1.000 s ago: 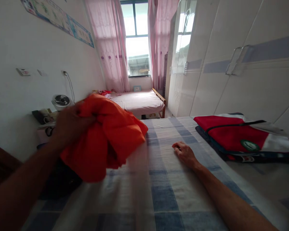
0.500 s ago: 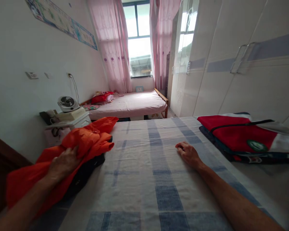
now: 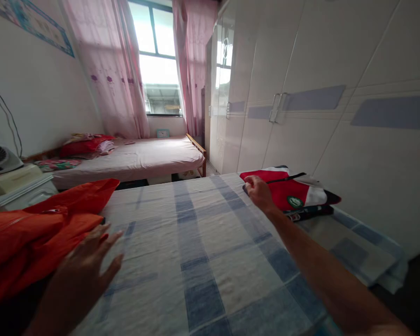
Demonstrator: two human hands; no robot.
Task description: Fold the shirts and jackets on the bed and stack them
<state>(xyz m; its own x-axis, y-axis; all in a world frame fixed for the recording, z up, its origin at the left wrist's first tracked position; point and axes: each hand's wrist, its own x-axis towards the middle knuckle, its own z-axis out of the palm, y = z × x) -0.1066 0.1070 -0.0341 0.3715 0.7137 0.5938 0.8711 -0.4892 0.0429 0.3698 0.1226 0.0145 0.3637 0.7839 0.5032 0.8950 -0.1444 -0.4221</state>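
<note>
My left hand [image 3: 86,266] is raised beside the orange jacket [image 3: 52,224], its fingers spread and nothing held in it. The jacket lies loosely bunched at the left of the bed, with dark cloth partly under it. At the right, my right hand [image 3: 259,191] is at the left edge of a pile of folded clothes. Its fingers are curled, and whether they grip any cloth is hidden. On top of that pile lies a red and white garment [image 3: 283,189] with a black strip and a round green badge. Darker folded clothes [image 3: 306,213] show beneath it.
The bed in front of me has a blue and white checked sheet [image 3: 161,242]. Beyond stands a pink-covered bed [image 3: 143,158] under a curtained window. White wardrobes [image 3: 308,60] line the right. A fan [image 3: 0,156] stands on a cabinet at the left.
My left hand has let go of the orange jacket and spread its fingers. My right hand has moved from above the sheet to the folded pile. The view has turned right.
</note>
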